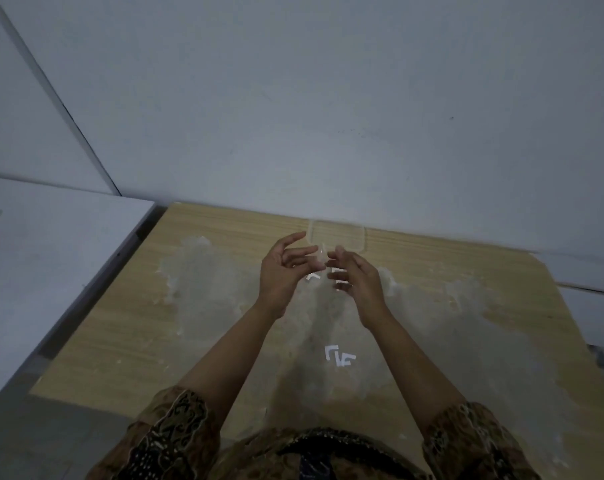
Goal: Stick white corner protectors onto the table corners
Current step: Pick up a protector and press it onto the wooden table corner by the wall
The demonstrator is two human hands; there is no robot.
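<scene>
Both my hands are raised over the far middle of the wooden table [120, 341]. Between them is a small translucent piece [320, 257], blurred; my left hand [282, 271] pinches it with thumb and fingers, and my right hand [354, 277] touches its other side with its fingertips. Small white strips [312, 276] show below the hands; whether they are held or lie on the table I cannot tell. Three white L-shaped corner protectors [340, 356] lie on the tabletop between my forearms.
A clear square container outline [337, 233] sits at the table's far edge against the grey wall. A white surface [51, 271] adjoins the table on the left. Pale smeared patches cover much of the tabletop.
</scene>
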